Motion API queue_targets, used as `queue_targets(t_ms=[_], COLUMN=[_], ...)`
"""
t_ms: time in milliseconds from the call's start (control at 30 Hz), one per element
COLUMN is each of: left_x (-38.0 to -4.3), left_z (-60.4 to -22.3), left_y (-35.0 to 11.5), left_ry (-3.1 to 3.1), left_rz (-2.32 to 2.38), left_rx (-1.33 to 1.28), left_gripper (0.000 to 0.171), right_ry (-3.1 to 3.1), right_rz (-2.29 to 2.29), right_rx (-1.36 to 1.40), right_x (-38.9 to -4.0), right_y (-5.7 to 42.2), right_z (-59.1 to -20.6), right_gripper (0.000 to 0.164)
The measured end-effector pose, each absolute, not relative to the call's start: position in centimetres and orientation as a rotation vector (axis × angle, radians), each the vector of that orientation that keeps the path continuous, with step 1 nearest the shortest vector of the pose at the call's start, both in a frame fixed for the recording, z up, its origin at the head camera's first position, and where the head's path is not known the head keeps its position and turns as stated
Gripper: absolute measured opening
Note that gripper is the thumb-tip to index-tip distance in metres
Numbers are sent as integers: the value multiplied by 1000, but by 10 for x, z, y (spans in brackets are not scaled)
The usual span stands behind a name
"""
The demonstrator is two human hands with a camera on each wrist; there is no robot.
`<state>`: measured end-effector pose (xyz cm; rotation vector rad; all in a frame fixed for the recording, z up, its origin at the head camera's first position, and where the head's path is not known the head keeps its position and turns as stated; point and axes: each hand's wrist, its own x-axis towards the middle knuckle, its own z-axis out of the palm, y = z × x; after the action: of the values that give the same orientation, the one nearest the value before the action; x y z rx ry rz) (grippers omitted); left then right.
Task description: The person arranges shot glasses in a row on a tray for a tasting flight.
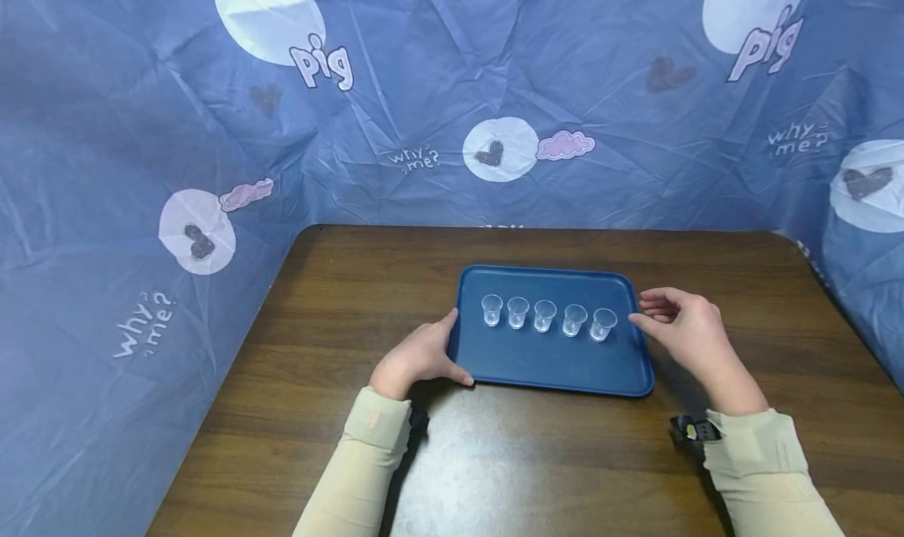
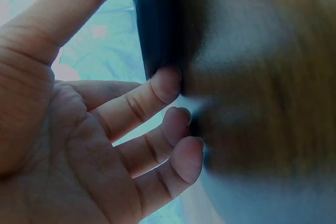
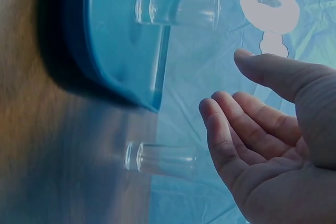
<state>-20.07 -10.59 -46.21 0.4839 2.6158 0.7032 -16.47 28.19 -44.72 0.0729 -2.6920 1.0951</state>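
Note:
Several clear shot glasses (image 1: 544, 317) stand upright in a row on a blue rectangular tray (image 1: 551, 368). My left hand (image 1: 421, 354) touches the tray at its near left corner, thumb by the front edge and fingers along the left side. In the left wrist view, relaxed fingertips (image 2: 167, 83) lie at the dark tray edge. My right hand (image 1: 688, 333) is by the tray's right rim, thumb and fingers parted around nothing. The right wrist view shows another shot glass (image 3: 160, 159) upright on the table beside the tray, near that hand; the hand hides it in the head view.
The tray lies on a brown wood-grain table (image 1: 353, 301). A blue printed sheet (image 1: 424, 74) hangs along the back and both sides. By the right sleeve, a black strapped device (image 1: 694, 429) is worn at the wrist.

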Motion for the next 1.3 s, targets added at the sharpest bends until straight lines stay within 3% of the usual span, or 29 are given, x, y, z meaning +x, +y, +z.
queue_targets(t_ms=[1300], left_x=[-200], left_z=[-461], left_y=[-106], left_ry=[2609], left_rz=[712], left_rx=[461], left_gripper=[124], right_ry=[-2670], right_rz=[1006], right_rx=[-185], right_x=[-167], right_y=[327], right_z=[-444], right_gripper=[46])
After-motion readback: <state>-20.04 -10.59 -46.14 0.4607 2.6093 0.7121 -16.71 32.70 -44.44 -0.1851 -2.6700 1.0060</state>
